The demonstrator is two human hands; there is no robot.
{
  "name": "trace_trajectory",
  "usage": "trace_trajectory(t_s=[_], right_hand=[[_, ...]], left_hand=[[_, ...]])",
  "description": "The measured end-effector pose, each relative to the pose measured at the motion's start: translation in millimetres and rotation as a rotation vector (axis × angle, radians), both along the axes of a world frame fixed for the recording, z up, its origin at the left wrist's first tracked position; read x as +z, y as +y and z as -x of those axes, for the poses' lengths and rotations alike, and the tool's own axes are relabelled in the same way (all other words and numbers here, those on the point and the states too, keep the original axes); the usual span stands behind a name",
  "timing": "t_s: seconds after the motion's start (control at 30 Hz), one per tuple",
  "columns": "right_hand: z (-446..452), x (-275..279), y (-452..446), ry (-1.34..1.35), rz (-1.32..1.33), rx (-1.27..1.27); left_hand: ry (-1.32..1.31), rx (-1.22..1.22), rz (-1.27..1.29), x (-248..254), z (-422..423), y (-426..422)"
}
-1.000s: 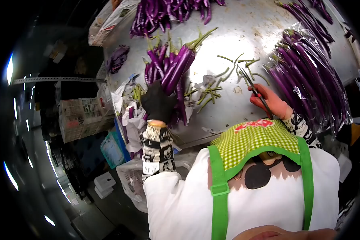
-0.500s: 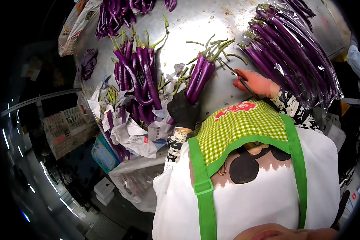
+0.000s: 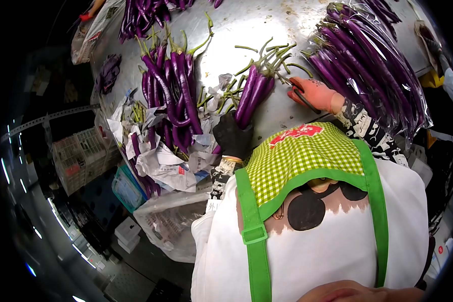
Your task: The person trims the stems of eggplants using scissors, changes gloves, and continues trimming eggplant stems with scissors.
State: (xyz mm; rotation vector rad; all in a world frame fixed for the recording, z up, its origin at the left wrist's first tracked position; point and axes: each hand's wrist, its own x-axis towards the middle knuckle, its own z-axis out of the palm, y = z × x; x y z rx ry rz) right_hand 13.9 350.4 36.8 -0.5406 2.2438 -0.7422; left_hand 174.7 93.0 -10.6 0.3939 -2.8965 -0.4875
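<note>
My left hand (image 3: 232, 136), in a black glove, is closed round the lower ends of a few purple eggplants (image 3: 255, 93) at the middle of the metal table (image 3: 287, 25). Their green stems point up and to the right. In an orange glove, my right hand (image 3: 312, 94) is closed on dark-handled scissors (image 3: 303, 98), whose tips are by those stems. Cut stem pieces (image 3: 229, 95) lie beside the held eggplants. To the left, a pile of eggplants (image 3: 171, 90) rests partly on crumpled paper (image 3: 168, 166).
Eggplants in clear plastic (image 3: 367, 65) lie at the right. More eggplants (image 3: 141, 17) are at the table's far left, near a dark purple cloth or bag (image 3: 109, 73). Beside the table are a crate (image 3: 80, 156) and a plastic-lined container (image 3: 171, 221). Another person's arm (image 3: 93, 9) shows at upper left.
My left hand moved right from the pile with the eggplants, their stems now at the scissors. The scissors shifted slightly toward the stems. The view has turned, and another person's arm shows more at upper left.
</note>
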Motion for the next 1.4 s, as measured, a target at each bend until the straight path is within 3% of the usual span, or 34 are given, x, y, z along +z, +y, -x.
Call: trace_trajectory(t_s=[0.37,0.5,0.6,0.7,0.8,1.0,1.17,1.33,1.4], right_hand=[[-0.9,-16.9,-0.4,0.094,0.017,0.05],[-5.5,-22.5,15.4,0.161,0.102,0.071],[-5.7,-10.1,21.9,0.063,0.207,0.066],[-3.5,18.0,17.3,-0.436,0.205,-0.075],[2.3,23.2,10.7,-0.627,0.105,-0.108],[11.2,-10.6,12.9,-0.7,0.106,-0.094],[18.5,-7.6,-2.1,-0.635,0.156,-0.143],[13.8,2.1,-7.0,-0.491,0.152,-0.105],[3.4,-35.4,-2.3,0.002,0.195,-0.062]], left_hand=[[0.024,-0.005,-0.025,-2.8,0.6,-0.9],[-0.064,0.033,-0.149,5.4,6.1,-11.3],[-0.186,0.086,-0.314,16.6,12.4,-24.6],[-0.205,0.038,-0.391,13.8,15.9,-38.4],[-0.201,0.021,-0.509,20.1,19.8,-41.8],[-0.226,-0.02,-0.678,16.4,17.9,-53.2],[-0.357,-0.018,-1.036,31.8,22.3,-57.5],[-0.472,0.129,-1.203,55.3,27.4,-72.8],[-0.473,0.14,-1.253,60.0,29.7,-79.4]])
